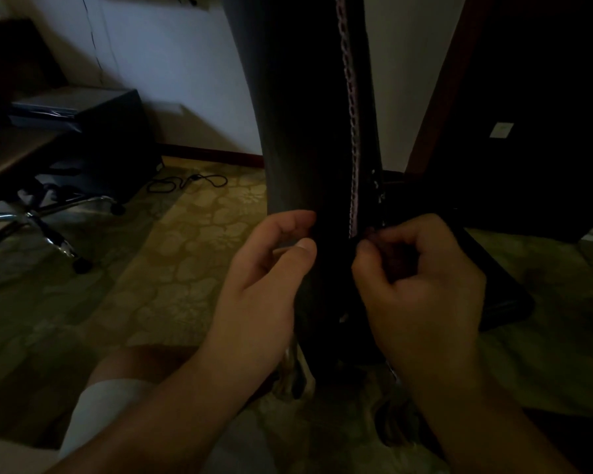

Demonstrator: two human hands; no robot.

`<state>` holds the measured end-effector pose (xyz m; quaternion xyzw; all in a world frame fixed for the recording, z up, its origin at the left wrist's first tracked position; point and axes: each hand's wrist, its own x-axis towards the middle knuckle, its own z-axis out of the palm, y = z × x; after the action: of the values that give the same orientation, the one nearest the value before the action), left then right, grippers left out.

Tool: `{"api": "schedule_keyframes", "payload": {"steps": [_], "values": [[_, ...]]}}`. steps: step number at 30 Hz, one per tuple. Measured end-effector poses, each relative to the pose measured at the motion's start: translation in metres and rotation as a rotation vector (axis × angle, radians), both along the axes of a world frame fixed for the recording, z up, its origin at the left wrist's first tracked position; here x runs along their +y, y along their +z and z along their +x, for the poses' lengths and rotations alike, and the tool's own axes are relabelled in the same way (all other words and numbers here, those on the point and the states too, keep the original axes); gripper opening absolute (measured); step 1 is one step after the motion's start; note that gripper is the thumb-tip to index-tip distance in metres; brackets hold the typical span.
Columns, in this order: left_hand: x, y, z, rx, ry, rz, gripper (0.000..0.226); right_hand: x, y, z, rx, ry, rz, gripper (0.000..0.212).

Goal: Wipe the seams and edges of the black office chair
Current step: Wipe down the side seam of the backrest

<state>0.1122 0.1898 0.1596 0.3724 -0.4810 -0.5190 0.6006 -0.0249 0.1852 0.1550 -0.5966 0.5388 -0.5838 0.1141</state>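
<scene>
The black office chair's backrest (305, 114) stands upright in the middle of the view, seen edge-on. A pale stitched seam (351, 131) runs down its length. My left hand (264, 285) grips the backrest's left edge near the bottom, thumb and fingers curled round it. My right hand (421, 285) is curled at the seam's lower end and pinches something dark against it, apparently a cloth; the dim light hides what it is. The chair's dark seat or armrest (493, 289) juts out to the right behind that hand.
A second chair's chrome wheeled base (48, 220) stands at the left, beside a dark cabinet (117, 131). A black cable (185, 181) lies on the patterned carpet near the wall. Dark furniture (528, 97) fills the right. My knee (117, 388) is low in front.
</scene>
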Motion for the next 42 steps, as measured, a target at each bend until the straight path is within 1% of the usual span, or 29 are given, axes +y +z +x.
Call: {"api": "schedule_keyframes", "payload": {"steps": [2, 3, 7, 8, 10, 11, 12, 14, 16, 18, 20, 22, 24, 26, 27, 30, 31, 34, 35, 36, 39, 40, 42], "values": [[0.000, 0.001, -0.001, -0.002, 0.032, -0.019, 0.023, 0.005, -0.001, 0.007, 0.105, 0.049, -0.038, 0.011], [0.000, 0.002, -0.001, 0.002, 0.041, -0.027, 0.021, 0.007, -0.002, 0.007, 0.121, 0.060, -0.038, 0.012], [0.001, 0.004, -0.003, 0.004, -0.008, -0.025, 0.026, 0.001, 0.002, -0.003, -0.027, -0.020, -0.003, 0.021], [0.001, 0.004, -0.003, -0.014, -0.017, -0.032, 0.030, 0.002, 0.003, -0.003, -0.013, -0.007, -0.019, 0.020], [0.000, 0.004, -0.002, -0.023, -0.017, -0.040, 0.032, 0.006, 0.003, 0.005, 0.103, 0.056, -0.043, 0.011], [0.000, 0.003, -0.001, -0.006, -0.006, -0.035, 0.032, 0.007, 0.002, 0.007, 0.158, 0.082, -0.054, 0.011], [-0.001, 0.002, 0.000, 0.022, -0.001, -0.029, 0.032, 0.007, 0.002, 0.008, 0.169, 0.081, -0.056, 0.012], [-0.001, 0.003, -0.001, 0.056, -0.024, -0.021, 0.032, 0.004, 0.003, 0.004, 0.080, 0.013, -0.039, 0.011], [0.000, 0.003, 0.000, 0.015, -0.049, -0.028, 0.034, -0.001, 0.005, 0.000, 0.029, -0.045, -0.058, 0.016], [0.001, 0.002, 0.001, 0.008, -0.045, -0.035, 0.036, 0.000, 0.005, 0.001, 0.061, -0.045, -0.071, 0.016], [-0.001, 0.001, 0.003, 0.025, -0.018, -0.042, 0.033, 0.002, 0.003, 0.005, 0.100, 0.009, -0.052, 0.013], [-0.003, 0.000, 0.003, 0.044, -0.026, -0.033, 0.035, 0.004, 0.002, 0.005, 0.121, 0.044, -0.030, 0.012], [-0.002, 0.002, 0.001, 0.027, -0.050, -0.029, 0.038, 0.002, 0.004, 0.000, 0.091, 0.000, -0.022, 0.012], [-0.001, 0.003, 0.002, 0.017, -0.049, -0.033, 0.035, 0.000, 0.007, -0.003, 0.035, -0.043, -0.031, 0.014], [-0.001, 0.003, 0.002, 0.018, -0.039, -0.035, 0.033, 0.000, 0.008, -0.002, 0.040, -0.029, -0.036, 0.015], [-0.001, 0.003, 0.003, 0.010, -0.025, -0.033, 0.035, 0.006, 0.007, 0.006, 0.146, 0.058, -0.052, 0.011], [-0.002, 0.003, 0.002, 0.002, -0.031, -0.031, 0.037, 0.006, 0.006, 0.007, 0.152, 0.059, -0.047, 0.012], [-0.002, 0.005, 0.001, 0.004, -0.054, -0.023, 0.037, -0.001, 0.010, 0.000, 0.055, -0.039, -0.046, 0.014], [-0.002, 0.004, 0.002, 0.000, -0.056, -0.024, 0.036, -0.003, 0.011, -0.002, 0.050, -0.047, -0.055, 0.015], [-0.002, 0.003, 0.002, -0.004, -0.058, -0.024, 0.036, -0.003, 0.012, -0.001, 0.070, -0.029, -0.066, 0.016], [-0.001, -0.002, 0.003, -0.002, -0.044, 0.000, 0.038, 0.003, 0.009, 0.006, 0.209, 0.053, -0.109, 0.013], [-0.001, -0.002, 0.002, 0.003, -0.044, 0.011, 0.038, 0.003, 0.008, 0.006, 0.213, 0.053, -0.110, 0.013], [-0.001, -0.002, 0.001, 0.000, -0.052, 0.021, 0.035, 0.000, 0.008, 0.001, 0.117, 0.003, -0.080, 0.014]]}}
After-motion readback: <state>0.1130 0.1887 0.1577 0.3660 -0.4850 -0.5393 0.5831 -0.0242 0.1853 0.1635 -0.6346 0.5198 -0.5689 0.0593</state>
